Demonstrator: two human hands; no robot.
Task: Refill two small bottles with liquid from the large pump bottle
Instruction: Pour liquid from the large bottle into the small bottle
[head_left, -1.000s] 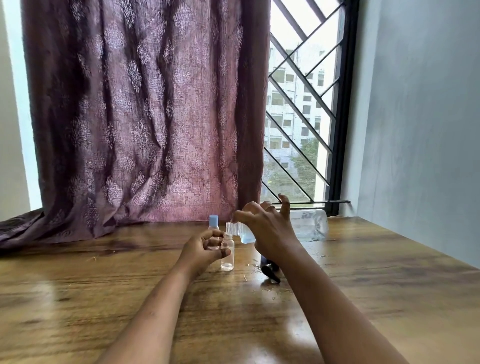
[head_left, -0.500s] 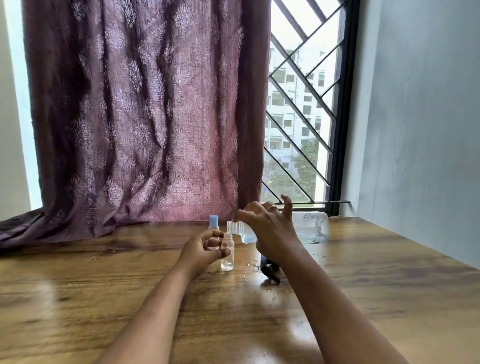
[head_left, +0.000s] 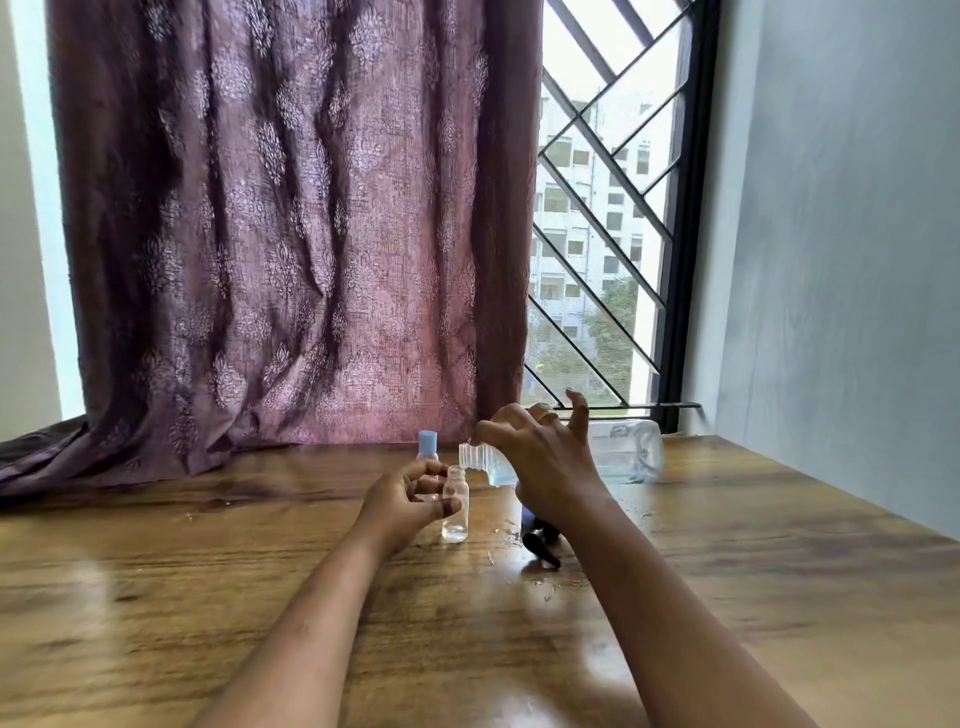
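Fingers (head_left: 442, 505) of left hand (head_left: 397, 501) round small bottle (head_left: 455, 519), large bottle (head_left: 626, 457) seemingly touching above

Wooden table (head_left: 208, 597): open bottle (head_left: 455, 512), capped bottle (head_left: 427, 447), perhaps a pump (head_left: 540, 543).

Very little change vs. 1 s ago. The right hand (head_left: 545, 462) has shifted a touch to the right, taking the tipped large bottle (head_left: 623, 452) with it. The bottle's ribbed mouth now sits slightly further right, approx. over the neck of the open small bottle (head_left: 455, 506). Any rise in liquid level there can't be told.
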